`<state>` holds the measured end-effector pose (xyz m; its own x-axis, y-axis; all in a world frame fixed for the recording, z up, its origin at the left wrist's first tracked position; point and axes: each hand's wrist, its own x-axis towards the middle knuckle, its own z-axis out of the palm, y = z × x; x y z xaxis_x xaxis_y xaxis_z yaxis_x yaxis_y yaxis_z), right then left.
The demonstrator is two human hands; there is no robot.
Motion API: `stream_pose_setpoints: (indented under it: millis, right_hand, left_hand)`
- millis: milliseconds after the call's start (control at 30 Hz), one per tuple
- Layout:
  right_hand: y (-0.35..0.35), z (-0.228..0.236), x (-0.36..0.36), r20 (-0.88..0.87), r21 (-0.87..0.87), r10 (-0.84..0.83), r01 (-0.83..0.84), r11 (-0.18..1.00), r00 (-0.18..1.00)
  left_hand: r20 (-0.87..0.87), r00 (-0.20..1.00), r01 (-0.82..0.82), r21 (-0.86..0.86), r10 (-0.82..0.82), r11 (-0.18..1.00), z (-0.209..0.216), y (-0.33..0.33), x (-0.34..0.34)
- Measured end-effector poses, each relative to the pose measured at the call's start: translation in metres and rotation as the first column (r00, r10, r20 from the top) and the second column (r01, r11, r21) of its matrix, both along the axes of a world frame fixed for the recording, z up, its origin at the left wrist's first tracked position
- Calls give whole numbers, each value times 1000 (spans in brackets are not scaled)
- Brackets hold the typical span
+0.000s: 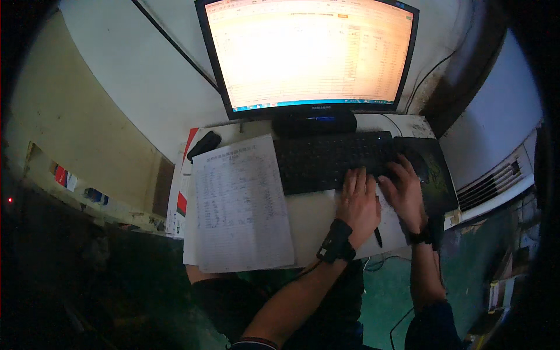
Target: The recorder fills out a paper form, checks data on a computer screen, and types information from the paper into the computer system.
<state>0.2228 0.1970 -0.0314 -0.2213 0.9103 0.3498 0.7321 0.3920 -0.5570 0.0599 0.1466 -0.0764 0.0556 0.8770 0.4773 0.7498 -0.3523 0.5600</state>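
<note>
Black keyboard (326,160) | left hand (361,207): fingers extended, together | right hand (408,194): bent, fingers spread

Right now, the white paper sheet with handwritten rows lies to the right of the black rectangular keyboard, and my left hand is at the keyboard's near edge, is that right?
Not quite: the head view shows the white paper sheet with handwritten rows to the left of the black rectangular keyboard. Your left hand is indeed at the keyboard's near edge.
</note>
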Motion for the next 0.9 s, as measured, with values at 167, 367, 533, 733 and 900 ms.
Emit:
stream_pose_setpoints:
  millis: [167,367,533,733,900]
  right_hand:
    - [-2,-6,5,112,152,5,-22,988,994]
    - [1,-11,-1,88,184,-48,31,982,995]
    - [-2,-9,2,111,160,-61,42,986,992]
    - [-6,-5,2,220,246,32,-88,965,975]
    - [22,-5,5,105,181,18,-37,983,994]
  left_hand:
    - [0,1000,26,-12,-26,1000,3,2,3]
    - [-3,1000,14,-30,-14,999,1,-1,-3]
    - [-5,1000,27,-21,-27,999,8,-2,-1]
    - [-23,999,25,14,-24,1000,5,0,-3]
    - [-24,1000,-7,53,8,999,5,-1,0]
